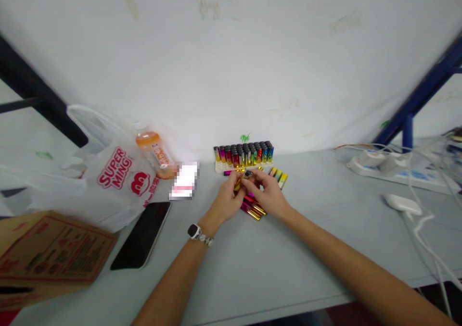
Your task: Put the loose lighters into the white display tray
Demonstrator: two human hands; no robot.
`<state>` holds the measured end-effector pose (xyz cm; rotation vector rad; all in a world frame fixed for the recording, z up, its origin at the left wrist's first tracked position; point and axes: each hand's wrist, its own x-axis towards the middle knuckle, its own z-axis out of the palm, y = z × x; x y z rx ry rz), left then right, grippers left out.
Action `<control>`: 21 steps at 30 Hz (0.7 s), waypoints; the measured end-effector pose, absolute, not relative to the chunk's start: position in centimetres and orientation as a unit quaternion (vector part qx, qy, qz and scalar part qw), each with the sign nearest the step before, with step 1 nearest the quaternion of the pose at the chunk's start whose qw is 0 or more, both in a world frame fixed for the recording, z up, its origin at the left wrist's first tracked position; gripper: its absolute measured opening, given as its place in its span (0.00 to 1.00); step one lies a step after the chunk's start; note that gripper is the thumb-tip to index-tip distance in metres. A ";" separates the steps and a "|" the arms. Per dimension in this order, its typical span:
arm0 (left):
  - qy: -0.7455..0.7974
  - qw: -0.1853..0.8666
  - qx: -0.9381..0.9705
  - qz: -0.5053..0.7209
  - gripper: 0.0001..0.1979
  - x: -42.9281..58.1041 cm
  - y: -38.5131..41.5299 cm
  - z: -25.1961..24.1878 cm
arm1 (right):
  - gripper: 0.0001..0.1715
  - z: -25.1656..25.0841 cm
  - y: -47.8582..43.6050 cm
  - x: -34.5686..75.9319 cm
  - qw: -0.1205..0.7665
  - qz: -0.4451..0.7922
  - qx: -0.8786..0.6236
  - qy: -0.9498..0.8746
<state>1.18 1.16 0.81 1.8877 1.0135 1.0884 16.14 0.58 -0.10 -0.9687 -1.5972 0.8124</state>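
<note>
My left hand (228,198) and my right hand (270,194) meet over the middle of the table, fingers closed in a pinch on one small lighter (248,173) with a dark end. My fingers cover most of it. Just behind them, a white tray (219,168) holds rows of upright, shiny multicoloured lighters (248,158) with black tops. Under and in front of my hands lie several loose red-and-gold lighters (254,209). More yellow lighters (282,177) lie beside my right fingers.
At left stand a cardboard box (61,254), a white plastic bag (108,181) and an orange drink bottle (154,153). A black phone (142,237) and a lit, blurred screen (185,181) lie nearby. Rightward are a power strip (397,169), a white charger (402,204) and cables.
</note>
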 end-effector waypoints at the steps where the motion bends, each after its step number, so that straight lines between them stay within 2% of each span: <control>1: 0.392 0.378 0.724 0.424 0.10 1.2 1.3 0.7 | 0.12 -0.1 0.5 16.1 0.519 0.330 -0.411 -0.673; 6: 0.392 0.490 0.648 0.431 0.05 1.3 1.4 0.3 | 0.14 -0.3 0.3 16.0 0.492 0.265 -0.419 -0.716; 9: 0.385 0.526 0.602 0.462 0.12 1.8 1.0 0.5 | 0.11 -0.2 0.2 16.0 0.469 0.214 -0.391 -0.763; 11: 0.405 0.506 0.589 0.482 0.20 2.3 0.7 0.6 | 0.06 -0.1 0.0 16.0 0.454 0.207 -0.381 -0.778; 13: 0.429 0.469 0.594 0.492 0.24 2.7 0.5 0.6 | 0.07 0.0 -0.2 16.1 0.452 0.221 -0.379 -0.776; 17: 0.464 0.401 0.613 0.498 0.24 2.8 0.6 0.2 | 0.17 -0.1 -0.2 16.6 0.483 0.260 -0.370 -0.750; 21: 0.490 0.335 0.628 0.504 0.22 2.3 1.1 -0.2 | 0.14 -0.5 0.1 16.9 0.504 0.273 -0.377 -0.728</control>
